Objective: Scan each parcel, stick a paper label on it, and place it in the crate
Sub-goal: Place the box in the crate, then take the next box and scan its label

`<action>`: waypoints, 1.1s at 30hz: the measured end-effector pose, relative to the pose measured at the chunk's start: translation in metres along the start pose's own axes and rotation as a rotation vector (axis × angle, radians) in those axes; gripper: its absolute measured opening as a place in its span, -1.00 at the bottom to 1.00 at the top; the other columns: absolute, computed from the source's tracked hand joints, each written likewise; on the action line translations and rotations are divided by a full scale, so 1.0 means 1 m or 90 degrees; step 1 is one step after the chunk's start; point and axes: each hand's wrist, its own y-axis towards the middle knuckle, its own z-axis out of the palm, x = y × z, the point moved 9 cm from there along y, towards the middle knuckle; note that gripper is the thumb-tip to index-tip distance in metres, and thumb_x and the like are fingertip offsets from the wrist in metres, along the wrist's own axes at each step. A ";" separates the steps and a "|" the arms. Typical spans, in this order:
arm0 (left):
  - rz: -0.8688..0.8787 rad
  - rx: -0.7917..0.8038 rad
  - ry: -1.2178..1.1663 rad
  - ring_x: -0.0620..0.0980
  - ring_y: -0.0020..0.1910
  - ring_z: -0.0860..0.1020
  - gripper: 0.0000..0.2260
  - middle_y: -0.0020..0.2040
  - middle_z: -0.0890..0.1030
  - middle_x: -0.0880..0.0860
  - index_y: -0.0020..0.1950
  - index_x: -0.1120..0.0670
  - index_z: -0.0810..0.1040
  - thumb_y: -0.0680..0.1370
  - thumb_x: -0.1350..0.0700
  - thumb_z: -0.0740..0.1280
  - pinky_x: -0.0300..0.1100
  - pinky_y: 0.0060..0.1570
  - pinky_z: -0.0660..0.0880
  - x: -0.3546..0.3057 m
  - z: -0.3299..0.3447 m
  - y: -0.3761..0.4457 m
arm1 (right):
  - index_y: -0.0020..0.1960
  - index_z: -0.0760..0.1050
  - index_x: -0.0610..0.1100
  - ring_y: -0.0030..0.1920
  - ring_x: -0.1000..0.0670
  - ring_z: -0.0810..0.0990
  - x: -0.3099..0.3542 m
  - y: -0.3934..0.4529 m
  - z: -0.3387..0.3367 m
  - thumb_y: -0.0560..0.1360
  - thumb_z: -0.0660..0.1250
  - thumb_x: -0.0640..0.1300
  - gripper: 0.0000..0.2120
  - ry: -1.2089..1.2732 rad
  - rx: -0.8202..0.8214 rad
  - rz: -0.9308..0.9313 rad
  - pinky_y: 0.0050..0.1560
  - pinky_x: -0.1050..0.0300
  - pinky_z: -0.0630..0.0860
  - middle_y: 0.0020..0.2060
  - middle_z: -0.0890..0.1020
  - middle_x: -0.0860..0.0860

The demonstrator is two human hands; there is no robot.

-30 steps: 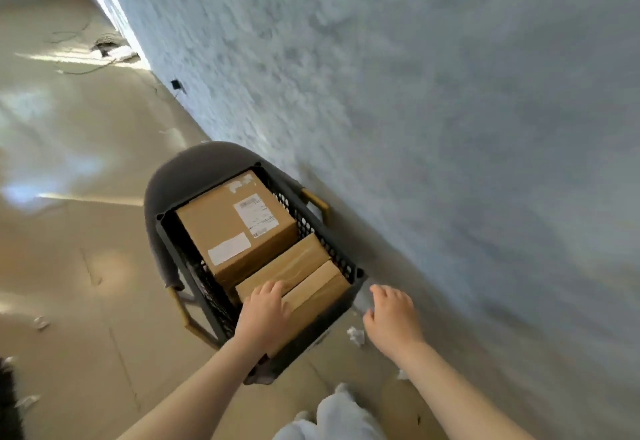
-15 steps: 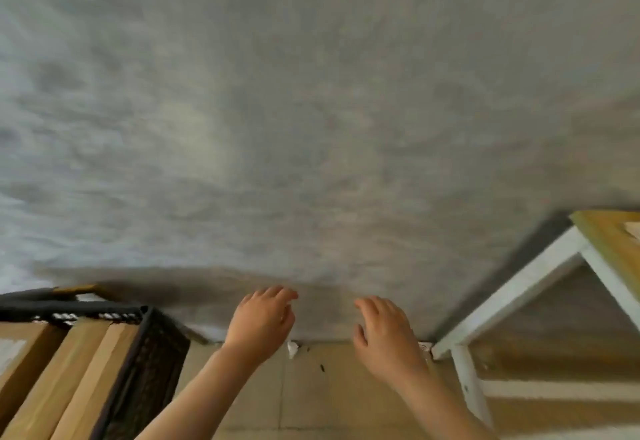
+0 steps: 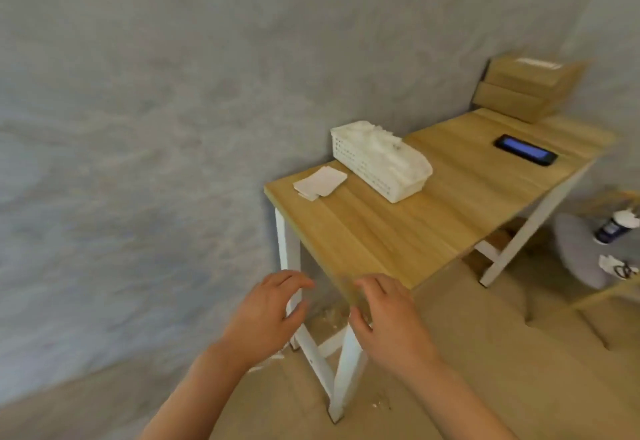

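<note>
While both hands float in front of the near corner of the tabletop [image 3: 398,232], they hold nothing. The left hand [image 3: 266,315] has its fingers loosely bent, with its grip apart and empty. The right hand [image 3: 388,318] looks the same, fingers spread a little and gripping nothing. They seem ready to reach for the next job.

The parcels [image 3: 526,90] sit stacked at the far end of the tabletop, against the wall. They are brown boxes, one on top of the other, and the top one shows a white strip. They are well apart from the hands, so I think the person must step closer to pick one up.

A dark phone [image 3: 525,150] with a blue screen lies flat on the tabletop near the boxes. It may be the thing used for scanning, and it lies close to the parcels so it is easy to use there.

A small pile of white paper labels [image 3: 320,182] lies near the left corner, just beside a white basket [image 3: 377,169] full of crumpled white paper. The labels are handy for sticking.

The crate is not in view now.
</note>
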 end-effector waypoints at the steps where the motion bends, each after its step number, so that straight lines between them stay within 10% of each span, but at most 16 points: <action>1: 0.024 0.000 0.000 -0.13 0.24 0.48 -0.59 0.22 0.51 -0.21 0.25 -0.07 0.57 0.55 -0.17 0.09 -0.18 0.29 0.40 -0.020 0.006 0.020 | 0.29 0.46 -0.06 0.22 -0.01 0.45 -0.022 0.000 -0.015 0.55 0.24 -0.01 -0.66 -0.001 -0.022 0.020 0.27 0.05 0.42 0.19 0.52 0.03; 22: 0.274 0.096 0.064 -0.16 0.33 0.41 -0.65 0.33 0.50 -0.13 0.40 -0.06 0.45 0.60 0.00 0.25 -0.17 0.31 0.40 -0.311 0.243 0.411 | 0.34 0.42 -0.02 0.33 0.00 0.37 -0.494 0.047 -0.232 0.51 0.29 -0.10 -0.61 -0.044 -0.160 0.358 0.34 0.07 0.32 0.26 0.45 0.07; 33: 0.132 0.010 0.002 -0.15 0.32 0.42 -0.66 0.31 0.51 -0.11 0.37 -0.03 0.49 0.60 0.00 0.25 -0.13 0.30 0.44 -0.405 0.339 0.573 | 0.37 0.37 0.03 0.32 0.06 0.36 -0.728 0.115 -0.323 0.58 0.27 0.00 -0.63 -0.013 -0.108 0.341 0.32 0.13 0.32 0.29 0.43 0.10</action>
